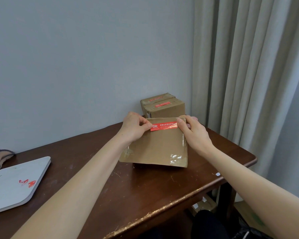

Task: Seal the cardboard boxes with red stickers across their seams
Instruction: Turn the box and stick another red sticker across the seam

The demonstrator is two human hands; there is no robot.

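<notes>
We pinch the sticker on the box: left hand at its 9 o'clock end, right hand at 3 o'clock.

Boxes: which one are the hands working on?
The front box: the left hand and right hand hold the ends of its red sticker. The two back boxes stand untouched.

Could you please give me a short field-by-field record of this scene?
near box: on the table
sticker: red, along the near box's far edge
left hand: pinches the sticker's left end
right hand: pinches its right end
far boxes: two, each with a red strip on top
board: grey, left, red scraps on it
</notes>
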